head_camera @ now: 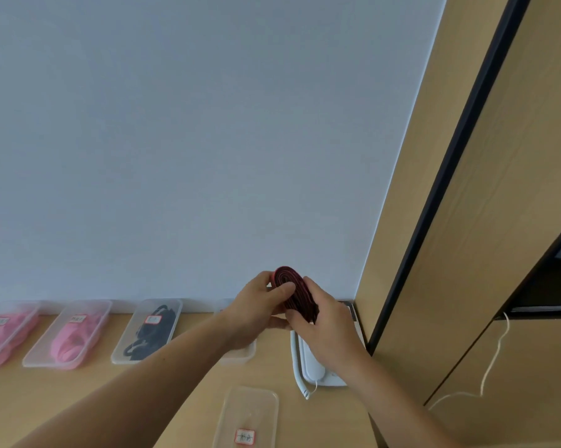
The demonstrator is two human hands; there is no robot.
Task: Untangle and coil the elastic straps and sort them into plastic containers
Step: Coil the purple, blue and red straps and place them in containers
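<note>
Left hand, right hand: grip around dark-red strap coil; containers of pink straps, black straps.

Dark red coiled elastic strap: woven cloth, matt, edges ribbed. 
Frosted plastic container of black straps: translucent, smooth, dull sheen. 
Small white label on the near clear plastic container: looks like paper. 
Light wooden tabletop: smooth, low sheen. 
White plastic telephone: glossy. 
Pale wall: matt, even.
</note>
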